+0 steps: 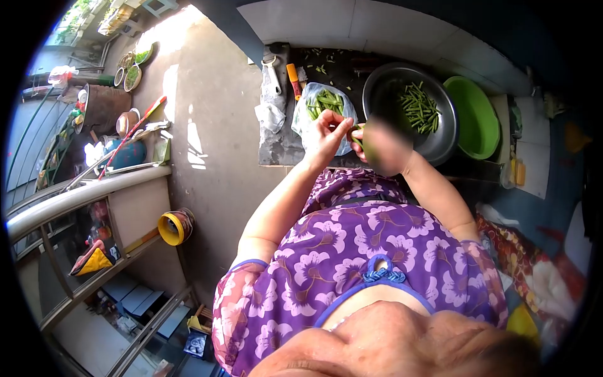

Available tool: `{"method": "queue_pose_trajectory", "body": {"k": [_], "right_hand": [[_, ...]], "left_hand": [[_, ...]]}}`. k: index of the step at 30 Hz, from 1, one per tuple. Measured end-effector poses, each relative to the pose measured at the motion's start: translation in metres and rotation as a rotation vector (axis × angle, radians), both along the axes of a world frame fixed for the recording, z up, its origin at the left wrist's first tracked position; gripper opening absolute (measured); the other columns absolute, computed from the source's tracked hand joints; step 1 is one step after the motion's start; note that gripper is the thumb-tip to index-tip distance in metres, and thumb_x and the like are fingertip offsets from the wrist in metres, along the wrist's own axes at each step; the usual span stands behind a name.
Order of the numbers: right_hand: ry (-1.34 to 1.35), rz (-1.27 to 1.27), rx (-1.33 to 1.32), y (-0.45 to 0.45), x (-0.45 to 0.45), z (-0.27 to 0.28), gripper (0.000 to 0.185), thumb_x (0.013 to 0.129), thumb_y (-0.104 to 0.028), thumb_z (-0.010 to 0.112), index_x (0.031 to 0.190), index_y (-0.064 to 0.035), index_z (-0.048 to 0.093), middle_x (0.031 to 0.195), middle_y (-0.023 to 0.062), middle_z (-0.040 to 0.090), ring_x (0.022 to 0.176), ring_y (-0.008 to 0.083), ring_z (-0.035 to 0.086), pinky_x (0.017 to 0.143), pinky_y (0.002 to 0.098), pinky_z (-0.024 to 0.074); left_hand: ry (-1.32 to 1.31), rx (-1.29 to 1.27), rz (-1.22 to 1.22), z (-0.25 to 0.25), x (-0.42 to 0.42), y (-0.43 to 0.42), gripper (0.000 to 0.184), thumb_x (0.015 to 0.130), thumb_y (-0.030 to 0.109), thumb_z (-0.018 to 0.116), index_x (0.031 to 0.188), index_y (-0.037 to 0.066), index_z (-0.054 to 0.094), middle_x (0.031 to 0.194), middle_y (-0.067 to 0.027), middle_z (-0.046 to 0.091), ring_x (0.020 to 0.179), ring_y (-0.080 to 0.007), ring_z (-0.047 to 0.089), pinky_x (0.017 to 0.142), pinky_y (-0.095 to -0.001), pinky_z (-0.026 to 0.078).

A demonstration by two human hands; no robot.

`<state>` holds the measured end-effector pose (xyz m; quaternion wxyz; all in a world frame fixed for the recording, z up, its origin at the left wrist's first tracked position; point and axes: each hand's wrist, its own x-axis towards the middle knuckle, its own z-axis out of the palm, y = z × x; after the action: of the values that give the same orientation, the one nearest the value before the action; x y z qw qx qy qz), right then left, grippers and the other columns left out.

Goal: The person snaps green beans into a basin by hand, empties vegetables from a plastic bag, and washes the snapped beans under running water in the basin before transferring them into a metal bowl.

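Note:
My left hand (pixel 328 138) is closed in a pinch just in front of a clear plastic bag (pixel 300 119) of green beans (pixel 326 103). Whatever its fingertips hold is too small to make out. Close beside it, my right hand (pixel 386 149) is closed around green beans (pixel 357 134); much of this hand is blurred. To its right, a dark metal basin (pixel 449 147) holds a heap of short green bean pieces (pixel 419 108). The bag and basin stand on a dark counter (pixel 276 147).
A green plastic basin (pixel 480 129) sits right of the metal one. On the counter's left lie a white-handled tool (pixel 273 75), an orange-handled tool (pixel 293 78) and a crumpled white plastic bag (pixel 270 117). A yellow-rimmed bucket (pixel 176 227) stands at the left.

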<state>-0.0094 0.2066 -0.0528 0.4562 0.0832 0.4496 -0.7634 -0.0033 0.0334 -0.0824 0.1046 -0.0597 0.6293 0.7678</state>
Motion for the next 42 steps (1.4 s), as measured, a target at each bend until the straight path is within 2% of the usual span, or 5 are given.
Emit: {"method": "queue_pose_trajectory", "body": {"k": [7, 16, 21, 30, 42], "right_hand": [[0.034, -0.311, 0.154, 0.023, 0.009, -0.064, 0.015, 0.091, -0.021, 0.055, 0.089, -0.0063, 0.057, 0.073, 0.0021, 0.056, 0.060, 0.0112, 0.055, 0.055, 0.0241, 0.0473], [0.588, -1.020, 0.718, 0.096, -0.027, -0.026, 0.024, 0.094, -0.023, 0.055, 0.110, -0.0047, 0.053, 0.088, 0.0048, 0.059, 0.076, 0.0107, 0.057, 0.070, 0.0233, 0.0458], [0.626, -0.663, 1.268, 0.152, -0.024, -0.079, 0.055, 0.093, -0.045, 0.049, 0.132, -0.0061, 0.045, 0.143, 0.0187, 0.034, 0.132, 0.0319, 0.033, 0.108, 0.0387, 0.0270], [0.693, -0.543, 1.142, 0.143, 0.052, -0.138, 0.014, 0.089, -0.016, 0.060, 0.098, -0.0071, 0.065, 0.097, 0.0063, 0.065, 0.089, 0.0181, 0.062, 0.070, 0.0286, 0.0485], [1.030, 0.283, 0.715, -0.002, 0.029, -0.130, 0.053, 0.084, -0.020, 0.061, 0.132, -0.0077, 0.044, 0.133, 0.0149, 0.048, 0.118, 0.0322, 0.048, 0.101, 0.0405, 0.0384]], "left_hand": [[1.030, -0.502, -0.171, 0.006, 0.023, 0.029, 0.020, 0.069, 0.002, 0.073, 0.086, 0.009, 0.064, 0.078, -0.0058, 0.052, 0.074, -0.0241, 0.053, 0.067, -0.0355, 0.041], [0.885, -0.483, 0.202, 0.026, -0.031, 0.005, 0.016, 0.085, -0.001, 0.059, 0.101, 0.002, 0.063, 0.089, -0.0122, 0.059, 0.073, -0.0242, 0.057, 0.064, -0.0310, 0.047], [0.444, -0.753, 0.206, -0.057, -0.068, -0.018, 0.045, 0.086, 0.016, 0.063, 0.127, 0.004, 0.048, 0.122, -0.0207, 0.050, 0.114, -0.0344, 0.048, 0.099, -0.0406, 0.038], [-0.039, -1.063, -0.064, -0.197, -0.017, -0.073, 0.035, 0.078, 0.032, 0.068, 0.112, 0.026, 0.063, 0.141, -0.0269, 0.031, 0.126, -0.0434, 0.037, 0.103, -0.0449, 0.036], [0.090, -0.641, 0.139, -0.104, -0.017, -0.067, 0.057, 0.065, -0.008, 0.048, 0.122, 0.003, 0.052, 0.115, -0.0083, 0.053, 0.061, -0.0115, 0.051, 0.062, -0.0246, 0.046]]}}
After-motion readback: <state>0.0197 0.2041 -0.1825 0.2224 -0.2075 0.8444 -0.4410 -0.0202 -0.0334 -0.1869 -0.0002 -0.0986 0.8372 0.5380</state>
